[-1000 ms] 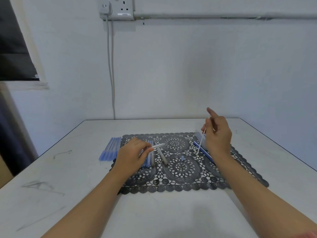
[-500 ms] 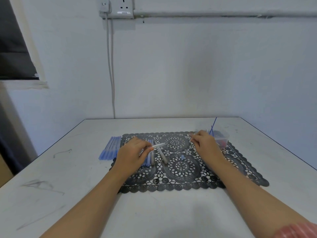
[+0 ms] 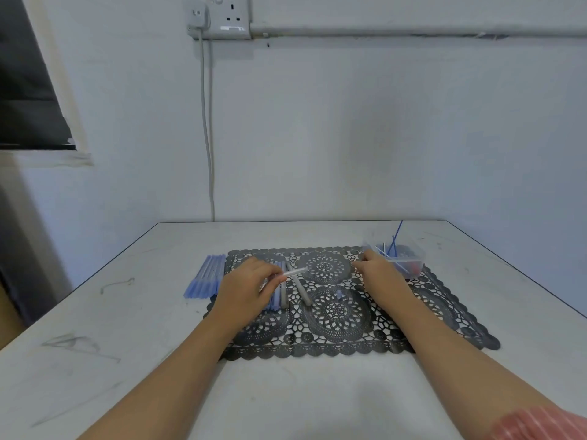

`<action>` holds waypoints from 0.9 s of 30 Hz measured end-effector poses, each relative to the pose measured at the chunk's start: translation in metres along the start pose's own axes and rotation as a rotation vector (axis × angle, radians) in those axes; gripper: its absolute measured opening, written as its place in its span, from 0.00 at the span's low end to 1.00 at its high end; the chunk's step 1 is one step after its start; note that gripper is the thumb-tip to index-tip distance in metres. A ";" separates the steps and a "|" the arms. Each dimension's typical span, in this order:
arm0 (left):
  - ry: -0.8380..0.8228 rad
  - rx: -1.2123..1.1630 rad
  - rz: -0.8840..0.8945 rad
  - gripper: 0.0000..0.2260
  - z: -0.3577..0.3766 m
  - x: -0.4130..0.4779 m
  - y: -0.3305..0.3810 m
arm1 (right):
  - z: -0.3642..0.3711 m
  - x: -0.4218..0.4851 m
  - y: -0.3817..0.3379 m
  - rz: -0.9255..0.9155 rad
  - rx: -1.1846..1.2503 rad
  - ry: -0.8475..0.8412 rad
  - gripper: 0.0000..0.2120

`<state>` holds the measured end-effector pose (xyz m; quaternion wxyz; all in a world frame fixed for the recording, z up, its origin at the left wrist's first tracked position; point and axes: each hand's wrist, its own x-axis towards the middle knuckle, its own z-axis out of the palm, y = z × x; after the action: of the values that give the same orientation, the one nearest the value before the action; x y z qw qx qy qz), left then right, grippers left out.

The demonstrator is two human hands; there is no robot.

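Over the lace mat (image 3: 333, 315) we pinch a clear pen barrel (image 3: 296, 272) in our left hand (image 3: 251, 289), free end aimed right, likely ready for loading. Our right hand (image 3: 379, 274) curls beside the far-right refill box (image 3: 414, 260); whether it pinches anything, we cannot tell.

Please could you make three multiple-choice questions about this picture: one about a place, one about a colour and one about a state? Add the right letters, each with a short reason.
1. Where does the clear box stand?
A. at the far right corner of the mat
B. on a shelf
C. on the floor

2. What colour is the mat?
A. red
B. black
C. yellow

3. What is the left hand doing?
A. lying flat and empty
B. lifting the box
C. pinching a clear tube

Answers:
1 A: the box sits at the mat's far right corner.
2 B: the lace pattern is black on the pale table.
3 C: thumb and fingers pinch the tube above the mat.
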<state>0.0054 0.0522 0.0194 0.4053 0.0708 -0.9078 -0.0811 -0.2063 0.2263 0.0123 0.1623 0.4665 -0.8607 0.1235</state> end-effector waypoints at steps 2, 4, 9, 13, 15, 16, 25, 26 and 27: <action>-0.004 0.006 -0.001 0.07 0.001 0.000 0.000 | 0.001 0.000 0.001 0.004 0.009 0.004 0.19; -0.005 0.006 0.002 0.05 0.001 0.000 0.000 | 0.002 -0.001 0.003 0.016 0.010 0.001 0.19; -0.006 0.007 0.002 0.04 0.002 0.000 0.000 | 0.002 -0.001 0.002 0.027 0.031 -0.032 0.21; -0.012 0.002 0.002 0.05 0.001 0.000 0.000 | -0.010 -0.003 -0.001 0.095 0.141 0.030 0.18; -0.009 -0.002 0.003 0.05 0.001 0.000 0.000 | -0.021 -0.006 -0.003 0.155 0.189 0.047 0.13; -0.010 -0.004 0.003 0.07 0.001 0.000 0.000 | -0.026 -0.009 -0.004 0.178 0.192 0.024 0.11; -0.012 -0.018 0.009 0.06 0.003 0.001 -0.001 | -0.033 -0.012 -0.015 0.221 0.031 -0.185 0.10; -0.011 -0.017 0.007 0.05 0.003 0.001 -0.001 | -0.032 -0.012 -0.014 0.236 -0.001 -0.195 0.10; -0.012 -0.017 0.006 0.05 0.003 0.001 -0.001 | -0.031 -0.012 -0.012 0.255 -0.026 -0.198 0.10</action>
<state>0.0026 0.0511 0.0181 0.4005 0.0643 -0.9098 -0.0881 -0.1849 0.2401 0.0366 0.0658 0.3613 -0.9262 0.0854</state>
